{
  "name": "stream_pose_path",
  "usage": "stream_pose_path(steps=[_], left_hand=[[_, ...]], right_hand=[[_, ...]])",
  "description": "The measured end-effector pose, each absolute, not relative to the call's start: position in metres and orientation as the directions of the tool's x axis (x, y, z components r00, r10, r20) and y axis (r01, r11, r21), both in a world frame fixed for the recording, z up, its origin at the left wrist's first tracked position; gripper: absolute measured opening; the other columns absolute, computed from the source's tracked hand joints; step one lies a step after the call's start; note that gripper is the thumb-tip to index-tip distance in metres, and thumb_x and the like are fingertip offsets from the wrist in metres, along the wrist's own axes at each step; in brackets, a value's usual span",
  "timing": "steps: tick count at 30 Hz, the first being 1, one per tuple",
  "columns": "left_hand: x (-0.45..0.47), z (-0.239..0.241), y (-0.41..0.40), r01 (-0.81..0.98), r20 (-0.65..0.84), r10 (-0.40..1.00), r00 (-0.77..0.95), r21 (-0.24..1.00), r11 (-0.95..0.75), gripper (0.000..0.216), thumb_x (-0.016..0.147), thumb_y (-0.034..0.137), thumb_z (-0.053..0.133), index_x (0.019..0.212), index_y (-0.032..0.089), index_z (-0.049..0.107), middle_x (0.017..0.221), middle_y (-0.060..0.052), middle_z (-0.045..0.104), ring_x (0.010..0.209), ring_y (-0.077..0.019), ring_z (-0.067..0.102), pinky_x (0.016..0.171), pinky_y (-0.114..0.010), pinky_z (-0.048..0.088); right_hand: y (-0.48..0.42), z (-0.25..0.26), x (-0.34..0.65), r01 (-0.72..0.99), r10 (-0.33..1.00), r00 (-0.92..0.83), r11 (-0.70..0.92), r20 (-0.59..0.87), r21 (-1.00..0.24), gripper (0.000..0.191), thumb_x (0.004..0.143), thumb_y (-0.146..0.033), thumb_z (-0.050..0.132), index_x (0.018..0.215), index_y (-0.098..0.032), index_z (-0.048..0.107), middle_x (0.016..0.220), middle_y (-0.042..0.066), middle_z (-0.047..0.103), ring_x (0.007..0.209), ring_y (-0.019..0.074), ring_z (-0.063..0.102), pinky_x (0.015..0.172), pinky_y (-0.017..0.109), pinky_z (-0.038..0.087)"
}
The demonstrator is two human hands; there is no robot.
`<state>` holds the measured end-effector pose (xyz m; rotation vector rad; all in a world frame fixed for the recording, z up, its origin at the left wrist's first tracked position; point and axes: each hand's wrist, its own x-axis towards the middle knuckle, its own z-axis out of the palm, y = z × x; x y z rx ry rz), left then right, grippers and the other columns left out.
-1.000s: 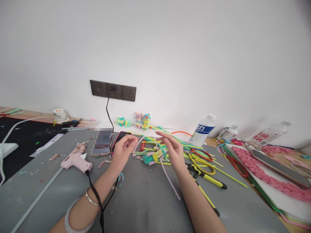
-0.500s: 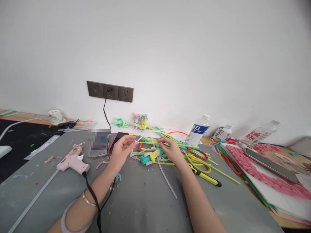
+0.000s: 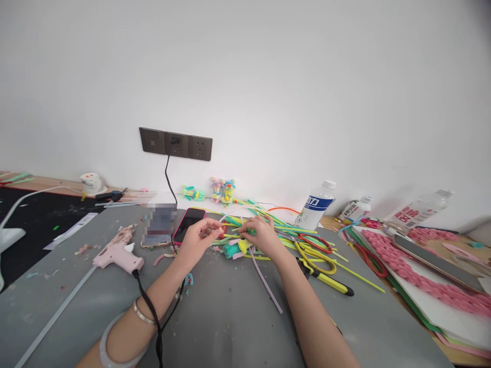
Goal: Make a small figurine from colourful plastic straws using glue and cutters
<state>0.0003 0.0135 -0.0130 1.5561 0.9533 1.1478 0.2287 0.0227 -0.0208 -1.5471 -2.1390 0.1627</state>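
Note:
My left hand (image 3: 203,237) is closed in a pinch, with a short pale lilac pipe cleaner (image 3: 224,217) showing at its fingertips. My right hand (image 3: 261,235) curls its fingers down over a small pipe-cleaner figure (image 3: 244,247), gripping its upper end, which the fingers partly hide. Teal and yellow parts of the figure show beneath the hand, just above the grey table mat (image 3: 230,317). From beside it a long lilac pipe cleaner (image 3: 266,281) trails toward me. Loose yellow and green pipe cleaners (image 3: 284,221) lie around and behind both hands.
On the left lie a pink glue gun (image 3: 120,255) with its black cord and two phones, one pink-edged (image 3: 188,225). Yellow-handled scissors (image 3: 316,258), a yellow cutter (image 3: 332,282) and a bottle (image 3: 316,204) are on the right. Finished pipe-cleaner figures (image 3: 222,191) stand by the wall.
My right hand has shifted slightly left and its fingers have curled further over the figure. My left hand stays in its pinch. The whole view has moved slightly.

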Motion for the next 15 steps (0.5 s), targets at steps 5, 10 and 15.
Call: stream_pose_path(steps=[5,10,15], left_hand=[[0.0,-0.0113,0.0127,0.076,0.229,0.932,0.28,0.963,-0.259,0.025,0.083,0.041,0.065,0.091,0.018,0.066,0.083,-0.003,0.068,0.07,-0.015,0.059,0.06,-0.024,0.044],[-0.0013,-0.0092,0.0121,0.18,0.206,0.916,0.343,0.943,-0.28,0.025,0.085,0.041,0.059,0.09,0.017,0.068,0.085,-0.005,0.069,0.07,-0.016,0.058,0.06,-0.025,0.043],[-0.0053,-0.0053,0.0101,0.318,0.153,0.868,0.472,0.889,-0.329,0.024,0.088,0.036,0.056,0.088,0.018,0.071,0.087,-0.004,0.069,0.066,-0.0141,0.054,0.06,-0.025,0.04]], right_hand=[[0.0227,-0.022,0.228,0.843,0.908,-0.228,0.364,0.351,-0.395,0.018,0.086,-0.016,0.06,0.071,-0.024,0.068,0.083,0.001,0.073,0.091,0.0249,0.062,0.103,0.057,0.021],[0.0234,-0.0221,0.2302,0.827,0.892,-0.174,0.362,0.416,-0.431,0.014,0.091,-0.021,0.053,0.08,-0.023,0.062,0.084,0.002,0.073,0.087,0.0232,0.063,0.101,0.05,0.026],[0.0226,-0.0194,0.2347,0.81,0.849,-0.026,0.327,0.527,-0.486,0.012,0.092,-0.024,0.051,0.088,-0.022,0.063,0.085,0.003,0.072,0.081,0.0219,0.064,0.095,0.046,0.032]])
